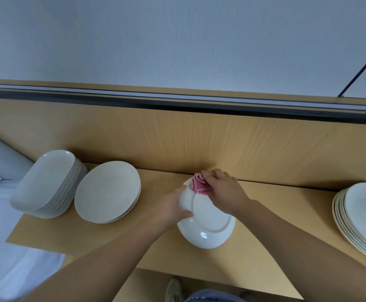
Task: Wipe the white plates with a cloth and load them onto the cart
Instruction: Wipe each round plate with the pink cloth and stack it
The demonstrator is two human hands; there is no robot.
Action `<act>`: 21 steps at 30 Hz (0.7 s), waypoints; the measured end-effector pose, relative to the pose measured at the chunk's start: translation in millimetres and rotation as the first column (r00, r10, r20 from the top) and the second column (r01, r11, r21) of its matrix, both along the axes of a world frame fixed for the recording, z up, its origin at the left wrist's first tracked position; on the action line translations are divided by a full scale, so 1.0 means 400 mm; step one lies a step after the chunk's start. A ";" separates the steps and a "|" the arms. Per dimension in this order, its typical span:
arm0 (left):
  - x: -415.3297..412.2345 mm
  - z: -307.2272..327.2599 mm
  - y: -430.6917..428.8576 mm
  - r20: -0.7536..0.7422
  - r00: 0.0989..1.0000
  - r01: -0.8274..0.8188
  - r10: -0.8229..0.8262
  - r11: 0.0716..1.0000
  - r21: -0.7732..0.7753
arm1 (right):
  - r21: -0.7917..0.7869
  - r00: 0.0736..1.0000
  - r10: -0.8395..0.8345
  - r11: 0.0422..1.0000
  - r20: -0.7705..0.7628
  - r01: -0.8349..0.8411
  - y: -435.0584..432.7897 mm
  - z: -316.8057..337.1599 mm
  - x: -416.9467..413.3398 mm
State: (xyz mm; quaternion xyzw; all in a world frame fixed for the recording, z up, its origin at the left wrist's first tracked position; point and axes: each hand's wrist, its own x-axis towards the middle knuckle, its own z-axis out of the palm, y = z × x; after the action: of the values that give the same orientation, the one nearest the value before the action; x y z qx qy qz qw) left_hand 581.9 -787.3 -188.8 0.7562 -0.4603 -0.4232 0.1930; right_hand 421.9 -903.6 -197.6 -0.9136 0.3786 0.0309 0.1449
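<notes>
White plate (210, 223) over the middle of the wooden counter (265, 225), turned bottom-up: underside and foot ring face the camera. It is round, so no real long axis. Glossy, plain white, with a glare spot near the close rim. Left hand (171, 209) grips its left rim, fingers curled over the edge. Right hand (223, 192) pinches a bunched pink cloth (197, 184) against the far rim. Cannot tell if the near rim touches the counter. Oblong plate stack (46, 184) and round plate stack (106, 190) at left, another stack (361, 216) at right.
</notes>
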 end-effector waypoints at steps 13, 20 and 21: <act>0.023 -0.043 0.017 -0.034 0.999 -0.034 0.034 0.999 -0.001 | 0.138 0.994 0.042 0.989 0.100 -0.056 -0.036 -0.056 0.035; 0.019 -0.042 0.017 -0.028 1.000 -0.001 0.001 1.000 0.008 | 0.306 0.931 -0.151 0.951 0.332 0.046 -0.017 -0.072 -0.002; 0.018 -0.040 0.016 -0.023 0.999 0.026 -0.025 1.000 0.012 | 0.318 0.924 -0.147 0.948 0.352 0.030 -0.020 -0.074 0.003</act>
State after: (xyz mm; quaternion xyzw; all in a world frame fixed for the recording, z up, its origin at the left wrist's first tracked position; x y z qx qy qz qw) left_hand 588.9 -781.0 -204.6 0.7465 -0.4651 -0.4370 0.1883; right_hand 423.0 -911.7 -227.2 -0.8509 0.3763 -0.0906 0.3552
